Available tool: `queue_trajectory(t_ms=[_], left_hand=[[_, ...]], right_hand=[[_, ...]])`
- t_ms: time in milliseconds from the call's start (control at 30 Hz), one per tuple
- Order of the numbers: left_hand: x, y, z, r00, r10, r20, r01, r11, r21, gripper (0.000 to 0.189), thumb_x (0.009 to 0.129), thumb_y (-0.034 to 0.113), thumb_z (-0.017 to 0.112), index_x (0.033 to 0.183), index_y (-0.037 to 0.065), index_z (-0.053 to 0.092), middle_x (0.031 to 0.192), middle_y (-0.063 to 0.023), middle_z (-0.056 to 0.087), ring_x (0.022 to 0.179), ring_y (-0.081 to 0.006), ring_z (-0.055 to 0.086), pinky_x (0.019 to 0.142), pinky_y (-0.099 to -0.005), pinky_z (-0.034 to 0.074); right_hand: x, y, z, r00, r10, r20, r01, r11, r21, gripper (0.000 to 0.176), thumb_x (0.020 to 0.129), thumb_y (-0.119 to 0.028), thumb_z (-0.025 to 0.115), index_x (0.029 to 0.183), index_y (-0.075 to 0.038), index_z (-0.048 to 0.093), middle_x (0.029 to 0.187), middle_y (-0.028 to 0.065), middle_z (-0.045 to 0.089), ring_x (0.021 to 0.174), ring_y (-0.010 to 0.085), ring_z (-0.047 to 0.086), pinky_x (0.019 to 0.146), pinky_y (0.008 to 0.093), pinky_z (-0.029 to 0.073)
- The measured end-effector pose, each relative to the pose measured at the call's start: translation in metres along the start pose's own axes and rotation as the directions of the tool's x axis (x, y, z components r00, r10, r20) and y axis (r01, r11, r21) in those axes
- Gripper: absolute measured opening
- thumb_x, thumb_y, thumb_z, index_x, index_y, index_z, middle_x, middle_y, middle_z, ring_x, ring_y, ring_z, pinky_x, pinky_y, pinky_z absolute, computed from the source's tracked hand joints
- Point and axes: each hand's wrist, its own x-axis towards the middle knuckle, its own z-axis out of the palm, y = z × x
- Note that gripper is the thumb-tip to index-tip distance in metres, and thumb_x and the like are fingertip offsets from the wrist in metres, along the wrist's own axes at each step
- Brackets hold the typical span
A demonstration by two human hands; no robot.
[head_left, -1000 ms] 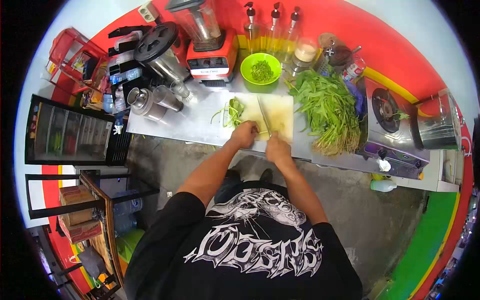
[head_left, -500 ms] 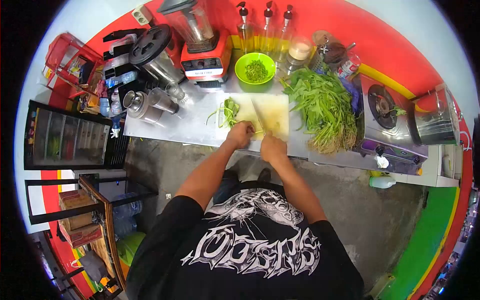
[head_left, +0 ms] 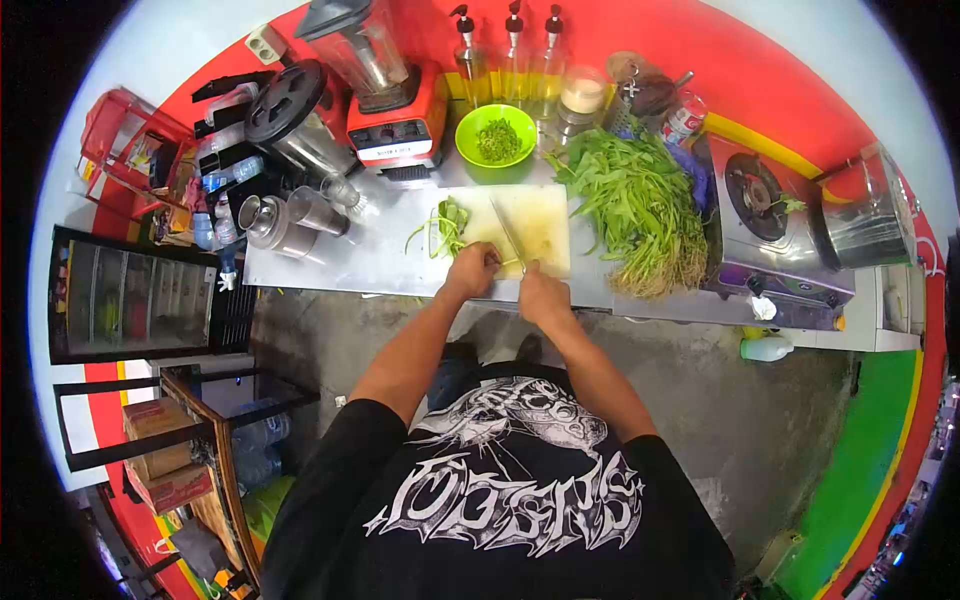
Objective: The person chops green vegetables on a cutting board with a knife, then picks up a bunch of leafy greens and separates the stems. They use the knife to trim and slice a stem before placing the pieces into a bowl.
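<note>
My right hand (head_left: 544, 295) is closed round the handle of a knife (head_left: 508, 228), whose blade points away over the white cutting board (head_left: 550, 215). Just left of it, my left hand (head_left: 473, 270) has its fingers pinched on a thin green stem (head_left: 511, 262) at the board's near part. Cut greens (head_left: 448, 228) lie on the board's left side. Behind the board stands a green bowl (head_left: 497, 165) with small chopped green pieces inside. A large bunch of leafy greens with roots (head_left: 640, 205) rests to the right of the board.
A red blender (head_left: 397, 130), a metal shaker (head_left: 262, 222) and a glass jar (head_left: 320, 208) stand on the left of the counter (head_left: 350, 270). Pump bottles (head_left: 513, 75) line the back. At the right is a gas stove (head_left: 755, 230).
The camera view has shifted slightly, moving the counter items a little left in the picture. Both hands stay at the board's near edge, with the knife still in my right hand.
</note>
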Motion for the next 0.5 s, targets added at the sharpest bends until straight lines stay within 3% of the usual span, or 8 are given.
queue_trajectory(t_ms=[300, 367, 433, 500], left_hand=[[-0.003, 0.004, -0.001, 0.999, -0.030, -0.011, 0.030, 0.999, -0.026, 0.013, 0.077, 0.004, 0.071, 0.089, 0.002, 0.070, 0.084, -0.0156, 0.071, 0.081, -0.0298, 0.070, 0.077, -0.0388, 0.055], [-0.005, 0.004, -0.001, 0.999, -0.005, -0.043, 0.005, 1.000, -0.007, 0.013, 0.077, 0.004, 0.072, 0.089, 0.002, 0.070, 0.086, -0.0159, 0.071, 0.082, -0.0299, 0.070, 0.077, -0.0392, 0.055], [-0.007, 0.007, -0.003, 0.999, -0.026, -0.029, 0.026, 1.000, -0.009, 0.012, 0.077, 0.005, 0.073, 0.088, 0.002, 0.070, 0.088, -0.0164, 0.071, 0.084, -0.0297, 0.070, 0.078, -0.0401, 0.054], [-0.006, 0.008, -0.003, 0.999, -0.015, -0.035, 0.016, 1.000, 0.005, 0.012, 0.079, 0.008, 0.074, 0.089, 0.003, 0.070, 0.089, -0.0178, 0.071, 0.085, -0.0300, 0.070, 0.080, -0.0418, 0.054]], right_hand=[[-0.001, 0.000, 0.015, 0.998, 0.012, -0.070, -0.008, 0.998, 0.058, 0.024, 0.089, -0.008, 0.055, 0.110, 0.004, 0.054, 0.099, 0.0282, 0.071, 0.095, 0.0419, 0.071, 0.083, 0.0501, 0.055], [-0.004, -0.008, -0.002, 0.999, 0.007, 0.039, -0.009, 0.998, 0.055, 0.030, 0.091, -0.011, 0.051, 0.116, 0.006, 0.051, 0.102, 0.0297, 0.070, 0.096, 0.0440, 0.070, 0.087, 0.0519, 0.054], [-0.007, -0.011, 0.000, 1.000, -0.008, -0.019, 0.009, 1.000, 0.020, 0.033, 0.090, -0.011, 0.054, 0.118, 0.006, 0.049, 0.102, 0.0288, 0.071, 0.097, 0.0430, 0.071, 0.087, 0.0507, 0.055], [-0.009, -0.014, -0.004, 0.997, 0.058, 0.057, -0.058, 0.998, -0.003, 0.034, 0.088, -0.009, 0.057, 0.118, 0.006, 0.049, 0.108, 0.0295, 0.070, 0.102, 0.0419, 0.070, 0.089, 0.0494, 0.055]])
